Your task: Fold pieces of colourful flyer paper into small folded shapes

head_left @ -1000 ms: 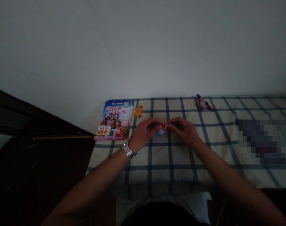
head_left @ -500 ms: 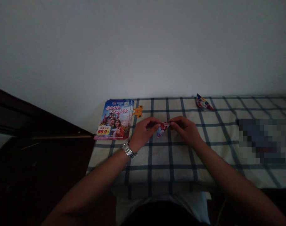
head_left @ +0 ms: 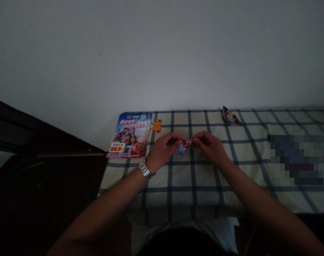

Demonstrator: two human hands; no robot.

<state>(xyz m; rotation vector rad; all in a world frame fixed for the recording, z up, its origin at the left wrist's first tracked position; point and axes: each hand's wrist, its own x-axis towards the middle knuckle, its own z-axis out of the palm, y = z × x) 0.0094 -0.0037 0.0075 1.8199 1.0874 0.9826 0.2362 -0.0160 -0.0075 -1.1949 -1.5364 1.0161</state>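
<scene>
A small folded piece of printed paper (head_left: 183,145), red, white and blue, is pinched between both my hands just above a checked cloth (head_left: 194,177). My left hand (head_left: 162,151), with a metal watch at the wrist, grips its left end with curled fingers. My right hand (head_left: 210,147) pinches its right end. A stack of colourful flyers (head_left: 129,135) lies to the left of my left hand, at the cloth's far left corner.
A folded paper shape (head_left: 230,116) lies at the far edge of the cloth by the white wall. An orange tag (head_left: 156,126) sticks out beside the flyers. Dark wooden furniture (head_left: 39,160) stands to the left. A blurred patch (head_left: 297,160) covers something on the right.
The folded paper has shifted slightly between my fingers and my hands have drawn a little apart. Nothing else has moved.
</scene>
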